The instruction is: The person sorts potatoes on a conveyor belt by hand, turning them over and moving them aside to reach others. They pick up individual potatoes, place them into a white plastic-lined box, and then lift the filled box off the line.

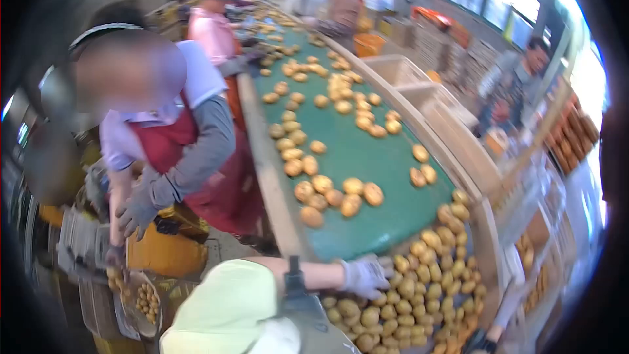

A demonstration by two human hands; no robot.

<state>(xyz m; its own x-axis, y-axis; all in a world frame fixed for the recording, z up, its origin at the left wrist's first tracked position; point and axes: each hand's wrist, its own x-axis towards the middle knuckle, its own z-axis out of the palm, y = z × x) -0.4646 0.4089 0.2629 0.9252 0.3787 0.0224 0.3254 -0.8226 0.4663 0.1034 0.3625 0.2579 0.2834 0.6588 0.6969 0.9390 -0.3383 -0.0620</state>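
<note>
My left hand (365,276), in a pale grey glove, reaches in from the lower left over a heap of potatoes (407,305). Its fingers are slightly apart and touch the near edge of the heap, and I see nothing held in them. The heap lies at the near end of a green conveyor belt (386,177), against the side board. More potatoes (352,187) are scattered along the belt. My right hand is not in view.
At left, a co-worker in a red apron (226,183) bends over a container of potatoes (147,301). A forearm with a dark glove (481,342) is at lower right. Other people stand farther along the belt. Pale crates (452,131) line its right side.
</note>
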